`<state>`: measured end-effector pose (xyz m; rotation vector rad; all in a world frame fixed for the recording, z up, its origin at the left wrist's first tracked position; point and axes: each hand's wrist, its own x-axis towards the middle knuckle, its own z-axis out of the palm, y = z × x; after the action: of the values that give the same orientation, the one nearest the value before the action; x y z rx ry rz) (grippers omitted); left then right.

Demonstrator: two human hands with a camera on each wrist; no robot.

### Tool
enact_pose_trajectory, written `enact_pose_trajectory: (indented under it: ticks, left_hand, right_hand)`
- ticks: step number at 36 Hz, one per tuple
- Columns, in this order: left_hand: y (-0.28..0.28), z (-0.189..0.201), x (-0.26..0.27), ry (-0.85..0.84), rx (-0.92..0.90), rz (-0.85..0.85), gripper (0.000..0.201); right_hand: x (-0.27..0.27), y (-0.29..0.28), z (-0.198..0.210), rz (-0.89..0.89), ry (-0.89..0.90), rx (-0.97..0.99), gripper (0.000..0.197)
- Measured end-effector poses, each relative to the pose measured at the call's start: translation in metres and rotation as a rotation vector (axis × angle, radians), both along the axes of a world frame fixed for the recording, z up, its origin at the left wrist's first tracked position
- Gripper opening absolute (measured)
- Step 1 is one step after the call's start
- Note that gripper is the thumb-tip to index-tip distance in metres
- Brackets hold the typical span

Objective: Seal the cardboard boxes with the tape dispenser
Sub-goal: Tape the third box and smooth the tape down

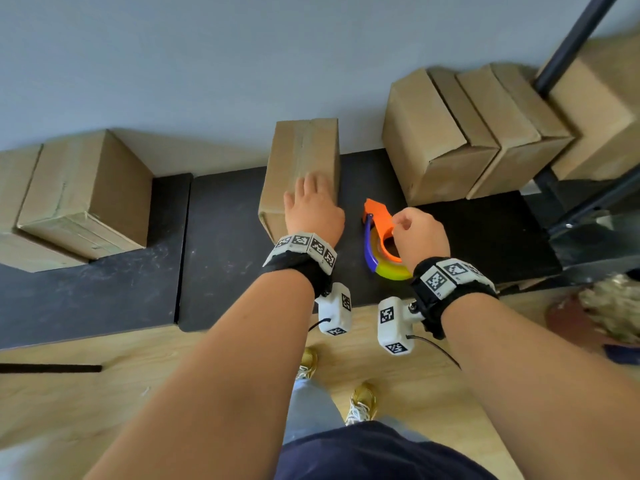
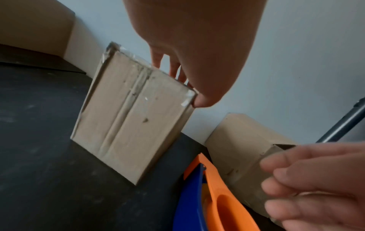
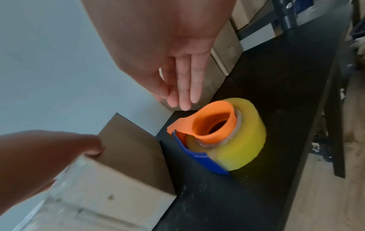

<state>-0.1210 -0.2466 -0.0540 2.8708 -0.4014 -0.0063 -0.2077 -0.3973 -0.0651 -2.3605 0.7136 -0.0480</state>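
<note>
A closed cardboard box (image 1: 301, 157) stands on the black table (image 1: 225, 258) against the wall, with clear tape along the seam of its near end (image 2: 126, 118). My left hand (image 1: 311, 209) rests on top of it with fingers straight, and its thumb (image 2: 203, 101) touches the box's upper right corner. To the right of the box lies the orange and blue tape dispenser (image 1: 379, 220), holding a yellowish roll of tape (image 3: 242, 132). My right hand (image 1: 420, 233) hovers just above the dispenser. Its fingers (image 3: 185, 87) point down and hold nothing.
Sealed boxes (image 1: 83, 195) are stacked at the table's left end. Several more boxes (image 1: 450, 140) lean in a row at the back right, close behind the dispenser. A dark metal pole (image 1: 571, 39) slants at the far right. Wooden floor lies before the table edge.
</note>
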Motion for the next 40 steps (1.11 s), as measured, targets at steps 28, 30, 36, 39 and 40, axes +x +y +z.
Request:
enact_pose_trajectory:
  ticks: [28, 30, 36, 39, 40]
  left_hand:
    - [0.025, -0.035, -0.009, -0.238, -0.123, -0.085, 0.046]
    - [0.028, -0.038, -0.006, -0.257, -0.173, -0.093, 0.046]
    - [0.032, -0.037, -0.005, -0.305, -0.225, -0.105, 0.054]
    - [0.036, -0.036, -0.007, -0.320, -0.203, -0.123, 0.055]
    - [0.037, -0.036, -0.008, -0.320, -0.186, -0.123, 0.055]
  right_hand:
    - [0.028, 0.035, -0.078, 0.037, 0.462, -0.214, 0.076]
    - [0.029, 0.037, -0.082, 0.014, 0.457, -0.244, 0.069]
    - [0.035, 0.032, -0.086, 0.034, 0.473, -0.246, 0.053]
    - [0.036, 0.027, -0.079, 0.038, 0.501, -0.171, 0.046]
    - [0.035, 0.025, -0.076, 0.026, 0.485, -0.144, 0.043]
